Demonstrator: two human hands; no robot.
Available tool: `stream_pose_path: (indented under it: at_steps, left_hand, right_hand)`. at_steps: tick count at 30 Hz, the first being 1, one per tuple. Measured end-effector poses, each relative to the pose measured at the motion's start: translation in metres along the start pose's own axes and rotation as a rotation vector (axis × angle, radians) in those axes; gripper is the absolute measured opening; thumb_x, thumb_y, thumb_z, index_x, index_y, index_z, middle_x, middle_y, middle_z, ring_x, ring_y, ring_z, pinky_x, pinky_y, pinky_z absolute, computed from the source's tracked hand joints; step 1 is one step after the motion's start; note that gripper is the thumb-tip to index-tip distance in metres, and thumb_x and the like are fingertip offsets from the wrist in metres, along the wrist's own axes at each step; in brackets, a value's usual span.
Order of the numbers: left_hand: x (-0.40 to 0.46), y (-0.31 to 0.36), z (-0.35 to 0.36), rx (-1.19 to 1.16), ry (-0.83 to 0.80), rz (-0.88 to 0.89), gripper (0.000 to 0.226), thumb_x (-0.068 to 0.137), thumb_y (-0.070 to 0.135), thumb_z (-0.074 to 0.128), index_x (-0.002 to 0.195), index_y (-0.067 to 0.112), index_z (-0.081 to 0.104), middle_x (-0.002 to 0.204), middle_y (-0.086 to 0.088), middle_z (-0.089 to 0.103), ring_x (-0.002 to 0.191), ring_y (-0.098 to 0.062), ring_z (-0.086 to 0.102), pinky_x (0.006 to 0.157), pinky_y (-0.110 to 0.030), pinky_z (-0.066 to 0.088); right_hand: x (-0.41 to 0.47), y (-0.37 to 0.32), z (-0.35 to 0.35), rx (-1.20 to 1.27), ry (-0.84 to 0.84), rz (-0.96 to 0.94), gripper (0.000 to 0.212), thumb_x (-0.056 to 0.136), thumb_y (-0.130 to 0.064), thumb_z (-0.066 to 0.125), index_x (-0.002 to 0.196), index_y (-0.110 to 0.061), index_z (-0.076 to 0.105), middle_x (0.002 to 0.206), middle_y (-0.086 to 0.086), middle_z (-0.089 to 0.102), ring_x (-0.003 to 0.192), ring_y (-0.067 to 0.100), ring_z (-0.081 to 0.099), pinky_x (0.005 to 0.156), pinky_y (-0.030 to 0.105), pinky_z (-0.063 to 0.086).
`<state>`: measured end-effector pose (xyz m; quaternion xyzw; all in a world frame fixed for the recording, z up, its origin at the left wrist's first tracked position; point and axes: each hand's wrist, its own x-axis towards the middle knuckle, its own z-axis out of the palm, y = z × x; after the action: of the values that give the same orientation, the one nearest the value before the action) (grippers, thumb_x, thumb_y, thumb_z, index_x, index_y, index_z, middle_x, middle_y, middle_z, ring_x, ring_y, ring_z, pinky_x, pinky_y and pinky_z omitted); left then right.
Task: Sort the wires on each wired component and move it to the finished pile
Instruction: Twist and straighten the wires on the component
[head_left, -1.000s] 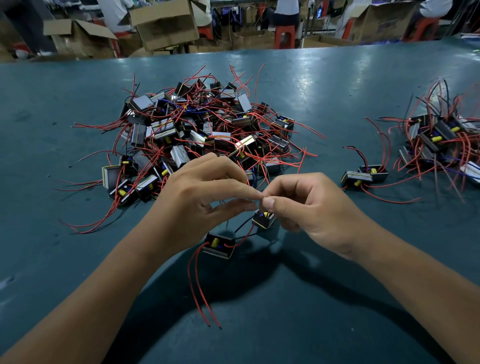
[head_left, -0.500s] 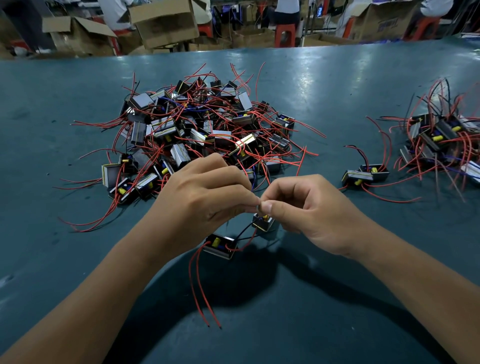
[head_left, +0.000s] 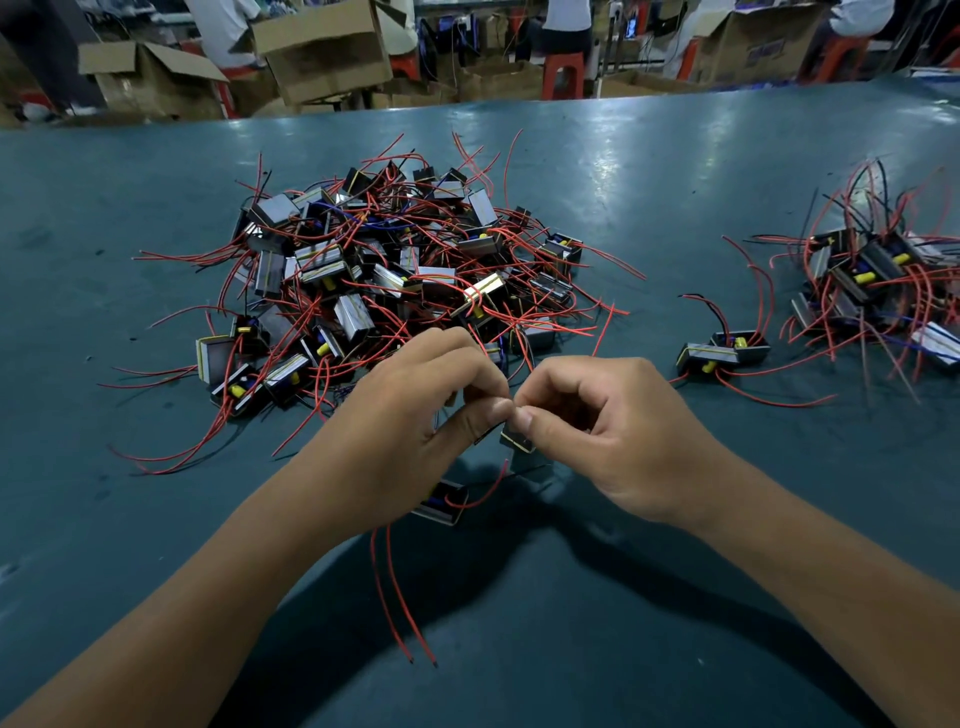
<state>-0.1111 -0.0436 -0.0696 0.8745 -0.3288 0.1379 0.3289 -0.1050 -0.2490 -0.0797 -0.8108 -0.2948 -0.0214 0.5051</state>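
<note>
Left hand (head_left: 415, 415) and right hand (head_left: 597, 426) fingers pinch thin wires above a boxy black component (head_left: 517, 439).

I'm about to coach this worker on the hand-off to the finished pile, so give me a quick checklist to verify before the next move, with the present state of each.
1. Both hands on the work: left hand and right hand pinch together at the fingertips. Ok.
2. Held component off the table: ok.
3. Its wires sorted: hidden by fingers. Cannot tell.
4. Second component under the left hand, red wires trailing toward the person: not yet moved. Not ok.
5. Path right to the finished pile: a loose pair lies between. Cannot tell.
</note>
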Motion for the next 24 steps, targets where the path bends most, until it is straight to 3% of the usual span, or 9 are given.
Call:
stream_pose_path:
  at_steps: [4, 9, 14, 19, 24]
  left_hand:
    - [0.0, 0.004, 0.0, -0.116, -0.088, -0.137, 0.017, 0.101, 0.03, 0.052, 0.086, 0.023, 0.055, 0.08, 0.013, 0.049, 0.073, -0.009, 0.047, 0.066, -0.017, 0.036]
    - [-0.001, 0.008, -0.001, -0.382, -0.217, -0.332, 0.022, 0.102, 0.03, 0.047, 0.085, 0.02, 0.055, 0.069, 0.005, 0.039, 0.061, -0.01, 0.032, 0.055, -0.025, 0.03]
    - [0.0, 0.011, 0.0, -0.612, -0.22, -0.528, 0.025, 0.103, 0.021, 0.047, 0.082, 0.011, 0.057, 0.074, -0.007, 0.039, 0.069, -0.021, 0.031, 0.061, -0.031, 0.027]
    - [0.0, 0.011, 0.002, -0.797, -0.22, -0.647, 0.028, 0.102, 0.02, 0.049, 0.075, 0.013, 0.056, 0.068, -0.001, 0.043, 0.061, -0.011, 0.037, 0.058, -0.028, 0.027]
    - [0.002, 0.009, 0.002, -0.81, -0.188, -0.658, 0.024, 0.102, 0.02, 0.05, 0.08, 0.015, 0.06, 0.066, -0.002, 0.046, 0.06, -0.01, 0.041, 0.058, -0.027, 0.028]
  right_hand:
    - [0.0, -0.002, 0.0, -0.147, 0.033, -0.08, 0.011, 0.09, -0.013, 0.07, 0.08, -0.012, 0.067, 0.067, -0.006, 0.057, 0.06, 0.007, 0.048, 0.057, 0.014, 0.034]
    - [0.0, -0.004, 0.002, -0.25, 0.042, -0.153, 0.008, 0.091, -0.01, 0.068, 0.083, -0.007, 0.068, 0.072, -0.002, 0.059, 0.065, 0.012, 0.051, 0.059, 0.02, 0.038]
    - [-0.001, -0.004, 0.003, -0.341, 0.06, -0.207, 0.008, 0.09, -0.007, 0.066, 0.083, -0.005, 0.066, 0.074, -0.003, 0.056, 0.065, 0.009, 0.045, 0.062, 0.017, 0.034]
    - [0.0, -0.005, 0.005, -0.424, 0.062, -0.247, 0.008, 0.091, -0.009, 0.063, 0.084, -0.006, 0.065, 0.077, -0.004, 0.054, 0.065, 0.011, 0.045, 0.062, 0.024, 0.037]
    - [-0.001, -0.006, 0.005, -0.322, 0.094, -0.193, 0.01, 0.09, -0.007, 0.066, 0.08, -0.008, 0.064, 0.073, -0.004, 0.055, 0.063, 0.011, 0.046, 0.059, 0.02, 0.037]
